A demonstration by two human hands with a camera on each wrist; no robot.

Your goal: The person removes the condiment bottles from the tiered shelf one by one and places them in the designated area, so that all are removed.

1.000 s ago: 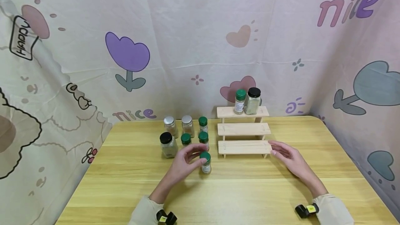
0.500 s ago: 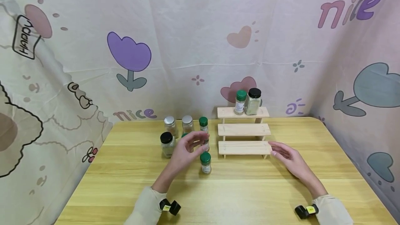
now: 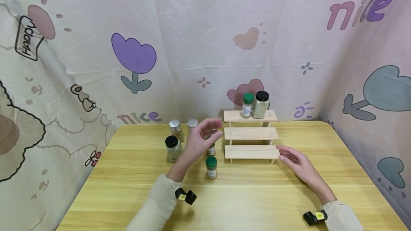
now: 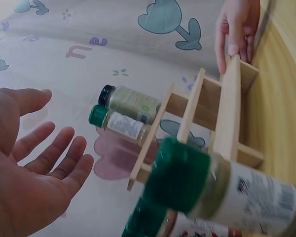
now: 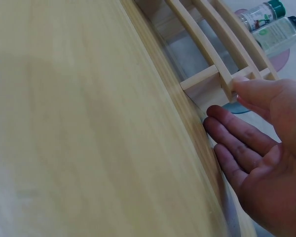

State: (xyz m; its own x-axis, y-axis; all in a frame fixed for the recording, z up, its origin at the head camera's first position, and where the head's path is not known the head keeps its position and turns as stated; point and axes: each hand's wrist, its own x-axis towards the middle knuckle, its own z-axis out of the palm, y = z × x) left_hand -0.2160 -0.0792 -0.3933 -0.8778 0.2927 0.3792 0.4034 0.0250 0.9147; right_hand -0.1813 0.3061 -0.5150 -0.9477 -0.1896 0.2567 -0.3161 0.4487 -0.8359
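My left hand (image 3: 203, 138) is in the air above the jars on the left, palm facing right. In the left wrist view its fingers (image 4: 64, 153) are spread and relaxed, with nothing between them. A green-capped spice jar (image 3: 211, 168) stands upright in front of it, and another green-capped jar (image 3: 210, 149) is partly hidden under the hand. My right hand (image 3: 298, 163) rests by the right end of a three-step wooden rack (image 3: 250, 152). Its thumb touches the lowest shelf's end in the right wrist view, while the other fingers stay loosely extended.
On the rack's top step stand a green-capped jar (image 3: 247, 106) and a black-capped jar (image 3: 260, 105). Silver-capped jars (image 3: 175, 129) and a larger black-capped jar (image 3: 173, 149) stand left of my left hand. A printed cloth (image 3: 192, 45) hangs behind the wooden table (image 3: 257, 199).
My left hand has left the front green-capped jar, moving up and away toward the back over the other jars. That jar stays where it stood. The right hand keeps its place at the rack.
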